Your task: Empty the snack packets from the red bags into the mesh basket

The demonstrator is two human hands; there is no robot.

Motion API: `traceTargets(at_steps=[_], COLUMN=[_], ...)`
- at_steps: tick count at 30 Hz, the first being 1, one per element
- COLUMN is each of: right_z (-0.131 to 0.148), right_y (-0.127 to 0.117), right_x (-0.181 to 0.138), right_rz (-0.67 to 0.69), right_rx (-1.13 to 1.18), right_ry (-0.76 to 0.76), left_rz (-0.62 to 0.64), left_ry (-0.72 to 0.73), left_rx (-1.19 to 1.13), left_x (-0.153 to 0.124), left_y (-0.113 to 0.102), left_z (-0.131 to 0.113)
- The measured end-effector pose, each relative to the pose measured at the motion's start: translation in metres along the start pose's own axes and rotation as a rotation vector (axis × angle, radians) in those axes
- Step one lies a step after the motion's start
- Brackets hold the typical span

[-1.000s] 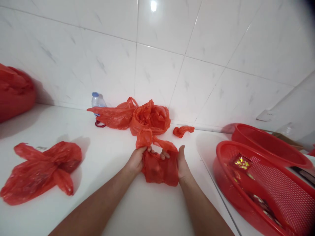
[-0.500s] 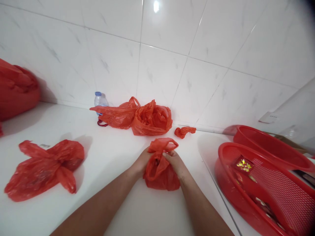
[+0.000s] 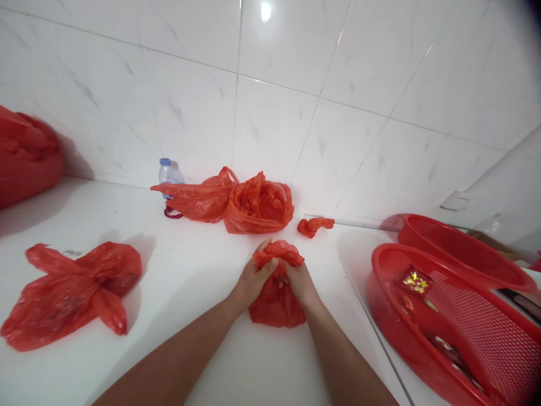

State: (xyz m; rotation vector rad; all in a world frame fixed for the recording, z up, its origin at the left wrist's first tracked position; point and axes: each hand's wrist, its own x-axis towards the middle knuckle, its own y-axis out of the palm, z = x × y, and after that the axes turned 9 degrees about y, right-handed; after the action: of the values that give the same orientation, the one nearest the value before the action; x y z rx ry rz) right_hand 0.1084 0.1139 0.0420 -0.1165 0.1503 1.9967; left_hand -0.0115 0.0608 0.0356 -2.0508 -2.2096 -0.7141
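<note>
A red plastic bag [image 3: 276, 307] with something inside rests on the white table in front of me. My left hand [image 3: 256, 279] grips its gathered upper part from the left, thumb across the front. On the other side my right hand [image 3: 298, 282] is closed on the same bag, its fingertips partly hidden in the folds. The bag's top bunches up above both hands. What the bag contains cannot be made out. Just behind it sit an open, crumpled red bag [image 3: 257, 208] and a small twisted scrap of red plastic [image 3: 315, 226].
A knotted red bag [image 3: 63, 299] lies at left, with a large red bundle [image 3: 27, 160] behind it. A clear bottle [image 3: 169, 175] stands by the tiled wall beside another red bag [image 3: 203, 197]. Red plastic baskets [image 3: 380, 287] holding small packets occupy the right.
Both hands have tightened round the bag's top; the loop handles that stood up are now bunched together. My left thumb has come over the front. The view has shifted slightly.
</note>
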Motion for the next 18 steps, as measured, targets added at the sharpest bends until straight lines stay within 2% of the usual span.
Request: traceTargets(at_steps=[4,7,14,18], right_z=[-0.0011,-0.0016,-0.0052,-0.0043], right_y=[0.0005,-0.0008,-0.0062,-0.008], right_x=[-0.0045,-0.0078,-0.0023,-0.0006], right_rz=[0.162,0.246,0.273,0.269], right_rx=[0.135,0.267,0.331,0.219], right_ry=[-0.048,-0.012,0.056,0.021], left_rz=[-0.001,-0.027,-0.102,-0.209], left_ry=[-0.081,-0.089,-0.102,-0.1], left_rx=[-0.105,-0.121,-0.101,0.052], left_x=[0.0042,0.0064,0.0076,0.0081], left_y=[-0.0016,-0.0034,-0.0044,-0.0081], left_z=[-0.0015,-0.0024,-0.0029,0.0013])
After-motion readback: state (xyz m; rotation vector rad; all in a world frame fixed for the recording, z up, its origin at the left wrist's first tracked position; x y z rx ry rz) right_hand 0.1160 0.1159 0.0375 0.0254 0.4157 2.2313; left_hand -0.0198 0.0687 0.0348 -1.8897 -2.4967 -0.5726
